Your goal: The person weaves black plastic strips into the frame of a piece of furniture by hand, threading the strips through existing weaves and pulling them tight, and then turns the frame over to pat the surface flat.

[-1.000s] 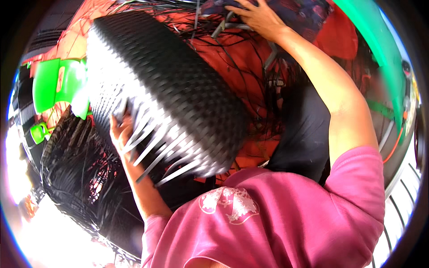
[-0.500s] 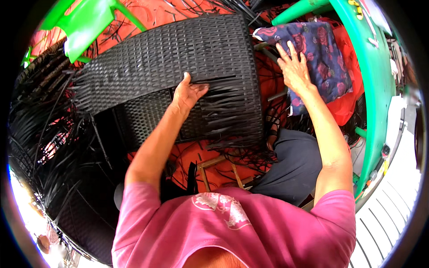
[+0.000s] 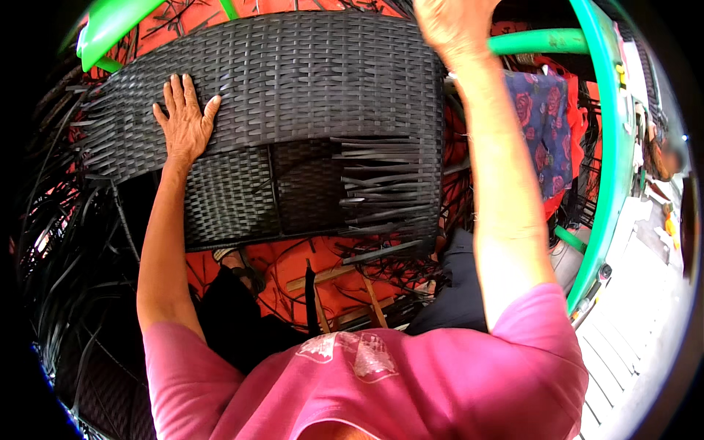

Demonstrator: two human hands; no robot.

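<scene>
A black woven wicker panel [image 3: 293, 81] of flat plastic strands stretches before me, part of a larger woven frame. Near its left end my left hand [image 3: 185, 121] lies flat on the weave, fingers spread. At the far right corner of the panel is my right hand [image 3: 456, 29]; its fingers are cut off by the upper edge, so what they touch is hidden. Loose strand ends [image 3: 381, 176] stick out over a gap on the panel's right side. Through the opening an inner woven wall [image 3: 231, 194] shows.
A dark floral cushion [image 3: 546, 125] lies right of my right forearm, beside a green plastic table or chair edge [image 3: 609, 161]. Another bright green plastic chair [image 3: 117, 29] stands far left. Long loose strands [image 3: 51, 242] bunch at left. Wooden sticks [image 3: 374, 301] lie on the red floor.
My left hand has moved left and now rests flat on the weave. My right hand has left the floral cushion and reached forward to the panel's far right corner.
</scene>
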